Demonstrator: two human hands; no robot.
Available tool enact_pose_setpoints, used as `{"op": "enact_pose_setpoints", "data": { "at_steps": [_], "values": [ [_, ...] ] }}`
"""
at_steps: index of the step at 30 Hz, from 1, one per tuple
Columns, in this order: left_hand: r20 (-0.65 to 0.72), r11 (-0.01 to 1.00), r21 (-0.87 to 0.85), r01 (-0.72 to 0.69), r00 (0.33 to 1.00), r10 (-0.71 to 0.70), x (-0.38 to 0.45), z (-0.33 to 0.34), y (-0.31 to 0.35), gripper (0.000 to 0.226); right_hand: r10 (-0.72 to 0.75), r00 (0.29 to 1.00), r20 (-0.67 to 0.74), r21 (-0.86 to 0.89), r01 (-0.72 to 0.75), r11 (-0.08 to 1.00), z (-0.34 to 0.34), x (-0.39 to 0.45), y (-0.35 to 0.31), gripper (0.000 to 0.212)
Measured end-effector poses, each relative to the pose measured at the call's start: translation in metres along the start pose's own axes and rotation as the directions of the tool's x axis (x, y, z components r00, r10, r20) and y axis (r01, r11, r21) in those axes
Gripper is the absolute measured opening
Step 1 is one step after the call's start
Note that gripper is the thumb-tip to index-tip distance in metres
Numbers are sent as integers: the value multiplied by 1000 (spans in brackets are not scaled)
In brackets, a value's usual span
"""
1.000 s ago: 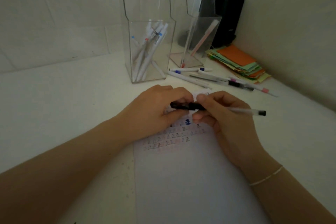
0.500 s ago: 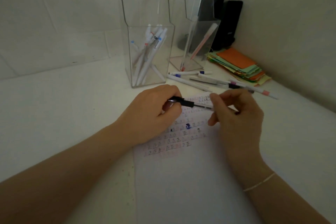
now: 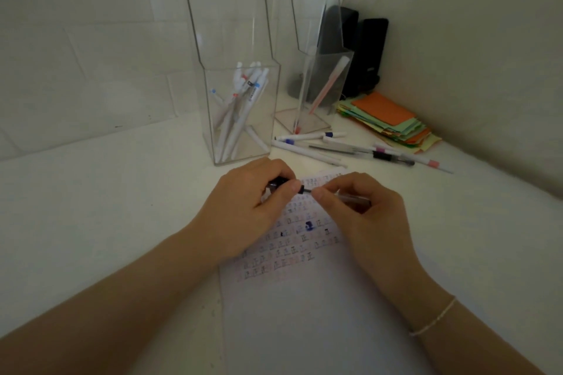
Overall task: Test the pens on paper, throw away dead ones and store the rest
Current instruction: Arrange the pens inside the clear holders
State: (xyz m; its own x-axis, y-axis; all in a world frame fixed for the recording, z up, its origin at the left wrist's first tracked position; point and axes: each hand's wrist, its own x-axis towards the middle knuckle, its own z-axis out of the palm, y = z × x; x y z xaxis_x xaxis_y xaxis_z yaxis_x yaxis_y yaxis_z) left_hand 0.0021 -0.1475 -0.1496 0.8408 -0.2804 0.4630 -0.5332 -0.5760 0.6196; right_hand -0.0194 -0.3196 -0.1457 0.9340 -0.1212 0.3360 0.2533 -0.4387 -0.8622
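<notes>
A pen (image 3: 304, 191) with a black end and a clear barrel lies level between both hands, just above the top of the test paper (image 3: 304, 313). My left hand (image 3: 243, 207) grips the black end, which is mostly hidden by its fingers. My right hand (image 3: 359, 213) pinches the barrel close to the left fingertips, and the rest of the barrel runs under its palm. I cannot tell whether the cap is on or off. Rows of small ink marks cover the paper's upper part. Several loose pens (image 3: 335, 148) lie on the table behind the hands.
A tall clear container (image 3: 268, 100) at centre back holds several white pens. A second clear container (image 3: 341, 76) to its right holds a pink pen. Coloured paper notes (image 3: 390, 119) are stacked in the right corner, with black objects (image 3: 368, 61) against the wall.
My right hand has slid left along the pen until its fingertips sit close to my left hand. The barrel end that stuck out to the right is now under the right palm.
</notes>
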Motion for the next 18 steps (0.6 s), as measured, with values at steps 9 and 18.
{"op": "enact_pose_setpoints", "data": {
  "at_steps": [9,18],
  "values": [
    [-111,994,-112,-14,994,1,0,-1,16,19,-458,825,330,-510,564,649,-3,12,-13,28],
    [-171,945,-202,259,940,-295,9,-6,-8,24,-296,951,86,-360,307,881,-24,146,-105,61]
  ]
}}
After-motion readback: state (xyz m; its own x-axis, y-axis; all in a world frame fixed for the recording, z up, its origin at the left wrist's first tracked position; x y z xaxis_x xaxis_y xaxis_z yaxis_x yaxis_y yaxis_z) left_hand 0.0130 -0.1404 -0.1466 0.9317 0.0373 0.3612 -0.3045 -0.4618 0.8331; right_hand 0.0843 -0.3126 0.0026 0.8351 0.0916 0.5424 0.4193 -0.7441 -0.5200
